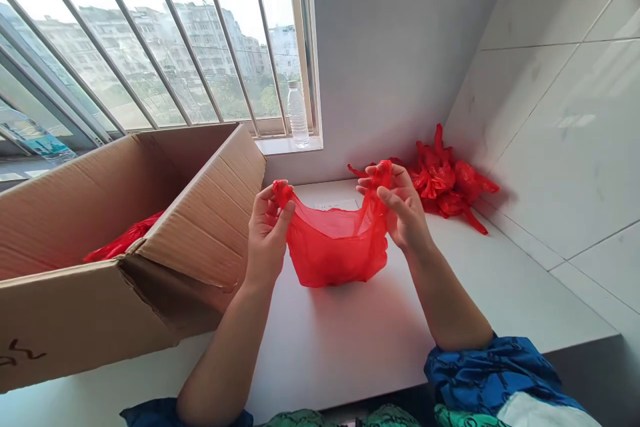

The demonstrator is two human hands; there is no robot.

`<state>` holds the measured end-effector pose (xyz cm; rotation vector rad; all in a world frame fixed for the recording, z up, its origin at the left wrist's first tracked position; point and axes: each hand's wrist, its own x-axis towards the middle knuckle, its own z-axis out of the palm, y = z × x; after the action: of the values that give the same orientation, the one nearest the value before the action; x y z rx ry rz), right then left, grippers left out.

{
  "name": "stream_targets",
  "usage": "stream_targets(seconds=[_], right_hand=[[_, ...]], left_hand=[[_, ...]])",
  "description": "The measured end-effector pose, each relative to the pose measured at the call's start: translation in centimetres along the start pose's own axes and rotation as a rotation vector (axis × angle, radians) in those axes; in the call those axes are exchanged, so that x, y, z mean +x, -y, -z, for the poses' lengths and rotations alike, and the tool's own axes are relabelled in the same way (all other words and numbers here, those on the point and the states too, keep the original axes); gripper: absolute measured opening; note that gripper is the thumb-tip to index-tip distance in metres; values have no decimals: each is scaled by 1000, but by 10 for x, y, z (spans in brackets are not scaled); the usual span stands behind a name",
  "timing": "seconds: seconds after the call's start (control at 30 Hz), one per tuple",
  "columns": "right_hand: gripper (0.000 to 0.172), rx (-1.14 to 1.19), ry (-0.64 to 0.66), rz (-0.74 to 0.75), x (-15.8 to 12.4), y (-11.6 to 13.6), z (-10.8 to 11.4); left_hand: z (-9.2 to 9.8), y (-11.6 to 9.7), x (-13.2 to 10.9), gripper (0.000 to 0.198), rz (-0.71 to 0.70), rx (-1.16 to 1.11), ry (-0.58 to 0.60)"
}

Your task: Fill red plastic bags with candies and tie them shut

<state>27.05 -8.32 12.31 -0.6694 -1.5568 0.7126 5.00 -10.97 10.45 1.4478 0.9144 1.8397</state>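
A thin red plastic bag (pixel 336 250) hangs between my two hands, its body sagging onto or just above the white counter (pixel 330 353). My left hand (pixel 267 233) pinches one handle loop between thumb and fingers. My right hand (pixel 400 207) grips the other handle, with the film gathered at the fingertips. Just beyond my right hand lies a crumpled pile of red plastic bags (pixel 443 180), close to the tiled wall. Left of my left hand stands an open cardboard box (pixel 200 220), holding a red plastic bag (pixel 123 238) partly hidden by its flap.
A clear plastic water bottle (pixel 299 117) stands on the windowsill before a barred window (pixel 165 47). A white printed paper (pixel 336 205) lies behind the bag. Tiled walls (pixel 565 147) bound the counter on the right, and its front edge runs below my forearms.
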Motion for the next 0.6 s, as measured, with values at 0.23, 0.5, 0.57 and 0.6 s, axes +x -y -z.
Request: stream_targets(seconds=[0.23,0.5,0.57,0.6], right_hand=[[62,-41,195,-145,-4,-14,-16],[41,-109,345,-149,-10,-35,-41],[30,-27,371,-167,-11,-38,-44],[28,24,391,-197,-10,-39,-44]], left_hand=[[-12,12,6,46,207,-61,292],[-9,44,8,86,344,-33,659],[-6,44,8,85,338,-13,704],[-5,42,8,77,330,-1,715]])
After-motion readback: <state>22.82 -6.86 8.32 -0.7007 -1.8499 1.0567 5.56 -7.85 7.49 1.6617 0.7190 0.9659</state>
